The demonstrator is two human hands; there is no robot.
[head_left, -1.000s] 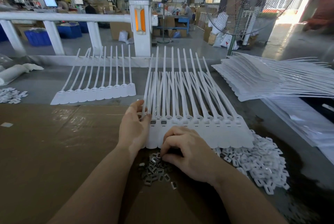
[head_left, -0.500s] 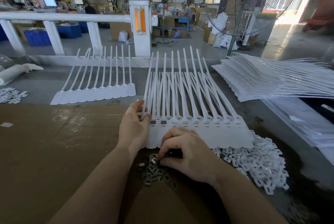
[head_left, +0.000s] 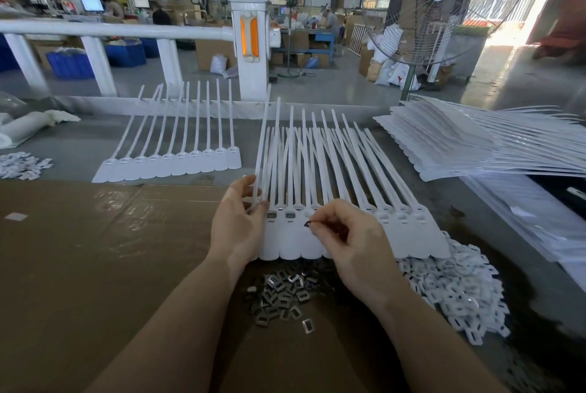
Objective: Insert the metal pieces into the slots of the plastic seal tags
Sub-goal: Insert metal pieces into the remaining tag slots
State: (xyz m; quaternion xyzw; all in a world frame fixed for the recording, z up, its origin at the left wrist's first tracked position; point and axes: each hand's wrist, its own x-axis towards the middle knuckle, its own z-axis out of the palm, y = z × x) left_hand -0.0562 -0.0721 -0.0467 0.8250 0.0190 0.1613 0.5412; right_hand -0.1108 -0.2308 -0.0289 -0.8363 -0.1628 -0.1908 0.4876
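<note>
Just above the third tag head from the left, the right hand (head_left: pixel 352 240) pinches a small dark metal piece (head_left: pixel 307 224) at its fingertips, nearer the empty slot than the left hand (head_left: pixel 236 224), which grips a strap of the row of white plastic seal tags (head_left: pixel 333 202); their long straps run away across the bench (head_left: pixel 95 250). Two leftmost slots look filled.

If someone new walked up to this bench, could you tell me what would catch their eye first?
Probably the fanned sheet of white seal tags mid-table, its left edge held by the left hand while the right hand pinches a metal piece over it. Below lies a pile of metal pieces; a big fan stands at the back right.
</note>
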